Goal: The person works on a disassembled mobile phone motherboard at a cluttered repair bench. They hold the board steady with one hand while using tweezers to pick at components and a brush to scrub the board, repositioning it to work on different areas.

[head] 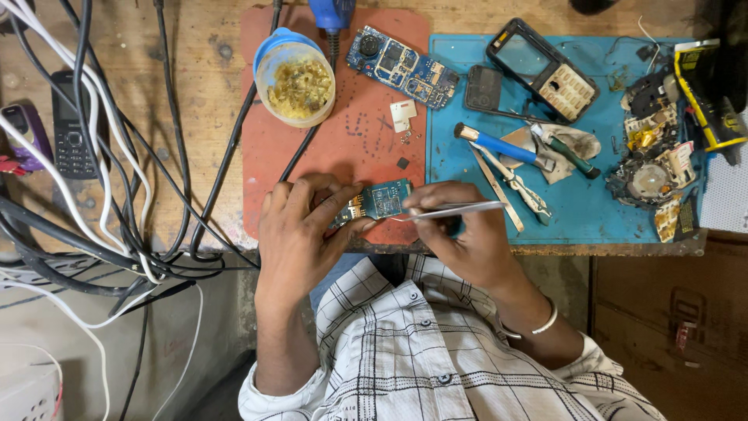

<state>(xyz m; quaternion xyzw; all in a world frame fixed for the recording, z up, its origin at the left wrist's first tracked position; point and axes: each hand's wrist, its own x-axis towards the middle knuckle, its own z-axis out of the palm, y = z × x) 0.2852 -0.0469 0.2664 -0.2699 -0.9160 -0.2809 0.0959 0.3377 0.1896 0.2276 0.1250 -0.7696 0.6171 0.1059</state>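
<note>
At the near edge of the red mat (351, 148), the left hand (300, 234) is pinching a small circuit board (379, 199), long axis running left to right. The right hand (460, 234) is squeezing metal tweezers (452, 210), tips seemingly touching the board's right end.

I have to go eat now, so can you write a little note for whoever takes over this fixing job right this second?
Left hand: pinches the small blue-green circuit board at the red mat's front edge.
Right hand: grips silver metal tweezers, tips at the board's right edge.
Nearby: larger blue circuit board, tub of yellowish paste, blue-handled screwdriver on the blue mat.
Done: phone opened.
Left: the tweezer work; I cannot tell how far along.
</note>
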